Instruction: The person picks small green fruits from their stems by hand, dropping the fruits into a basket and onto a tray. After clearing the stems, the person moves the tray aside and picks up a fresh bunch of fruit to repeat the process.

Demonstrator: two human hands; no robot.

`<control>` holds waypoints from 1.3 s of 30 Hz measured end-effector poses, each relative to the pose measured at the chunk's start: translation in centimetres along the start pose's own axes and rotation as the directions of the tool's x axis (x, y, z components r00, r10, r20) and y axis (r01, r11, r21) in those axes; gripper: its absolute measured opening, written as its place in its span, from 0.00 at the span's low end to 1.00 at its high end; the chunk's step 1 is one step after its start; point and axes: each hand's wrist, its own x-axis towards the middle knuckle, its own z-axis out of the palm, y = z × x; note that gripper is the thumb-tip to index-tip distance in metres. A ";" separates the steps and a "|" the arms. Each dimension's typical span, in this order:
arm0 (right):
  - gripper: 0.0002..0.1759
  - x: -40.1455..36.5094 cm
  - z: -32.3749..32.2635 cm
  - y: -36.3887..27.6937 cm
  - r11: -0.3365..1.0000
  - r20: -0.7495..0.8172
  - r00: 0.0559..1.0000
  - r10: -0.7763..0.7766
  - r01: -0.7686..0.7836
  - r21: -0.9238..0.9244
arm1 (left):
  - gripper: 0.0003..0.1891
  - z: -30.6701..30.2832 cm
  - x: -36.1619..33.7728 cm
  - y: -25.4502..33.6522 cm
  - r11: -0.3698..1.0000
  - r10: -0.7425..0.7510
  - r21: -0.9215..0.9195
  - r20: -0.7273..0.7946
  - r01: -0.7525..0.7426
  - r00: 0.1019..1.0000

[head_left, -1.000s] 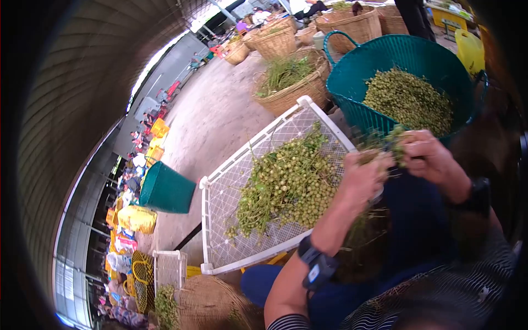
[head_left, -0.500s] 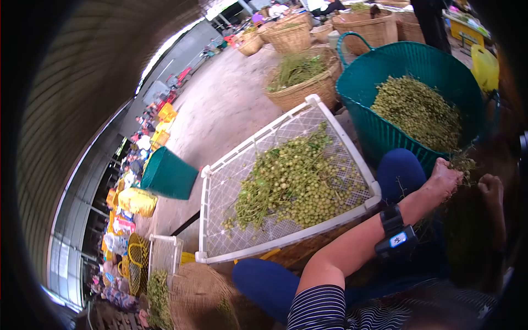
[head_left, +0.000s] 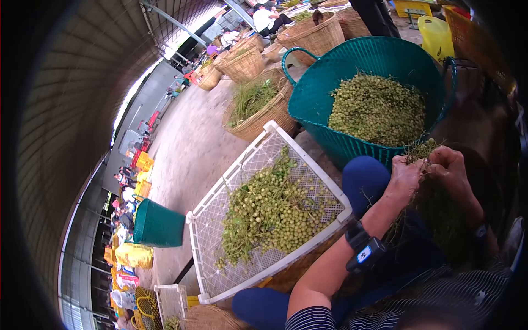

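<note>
My left hand (head_left: 406,177) is closed round a bunch of thin green stems with small round fruits (head_left: 422,149), at the near rim of a large teal basket (head_left: 308,104). My right hand (head_left: 448,165) is beside it, fingers closed on the same bunch. Loose stems trail below my hands. Inside the basket lies a heap of small round green fruits (head_left: 379,110). To the left, a white mesh tray (head_left: 212,217) holds a pile of fruits still on stems (head_left: 269,206).
Woven baskets (head_left: 258,124) with greenery stand beyond the tray. A teal container (head_left: 159,223) is on the floor at the left. A yellow jug (head_left: 436,37) stands behind the teal basket. Several people sit in the distance, and a person in dark trousers (head_left: 377,19) stands at the top.
The view has turned right, so the scene sits further left. My right hand has come up to my left hand and closed on the bunch.
</note>
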 end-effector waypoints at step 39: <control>0.09 1.9 -7.0 0.9 0.965 0.225 0.948 -0.226 0.186 0.184 | 0.04 2.9 -4.7 5.6 0.941 -0.246 0.203 -0.130 0.269 0.961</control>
